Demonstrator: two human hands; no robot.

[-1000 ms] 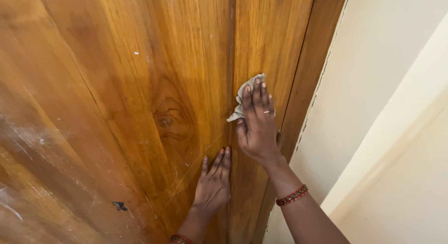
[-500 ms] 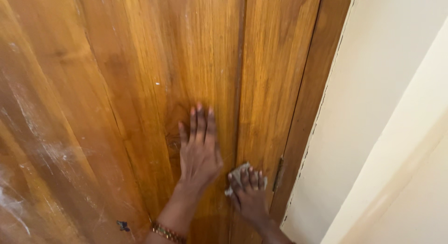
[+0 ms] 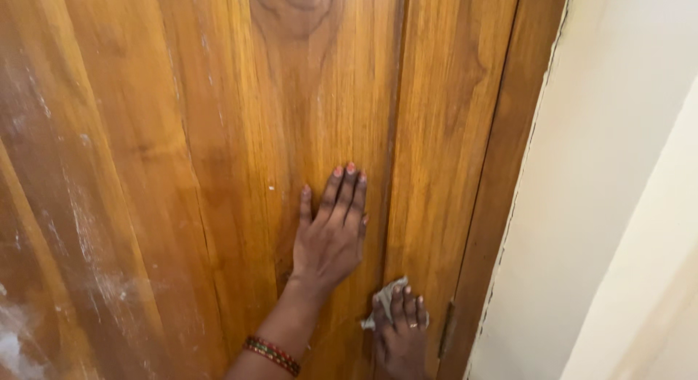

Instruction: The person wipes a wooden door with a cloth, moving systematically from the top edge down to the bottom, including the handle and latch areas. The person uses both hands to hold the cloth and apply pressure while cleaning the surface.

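- Head view: the right hand (image 3: 402, 329) is pinching a small crumpled grey cloth (image 3: 384, 306) against the varnished brown wooden door (image 3: 218, 169), at six o'clock.
- The left hand (image 3: 331, 231), fingers spread flat and gripping nothing, is bracing at eleven o'clock of the cloth.
- Wiping well is calling for firm, overlapping strokes along the grain.
- Count: two hands, one cloth, one door, one beaded bracelet (image 3: 271, 354).

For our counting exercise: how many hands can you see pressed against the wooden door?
2. The left hand lies flat on the wooden door, fingers spread upward. The right hand, lower and nearer the hinge side, presses a small grey cloth against it. None seem hidden.
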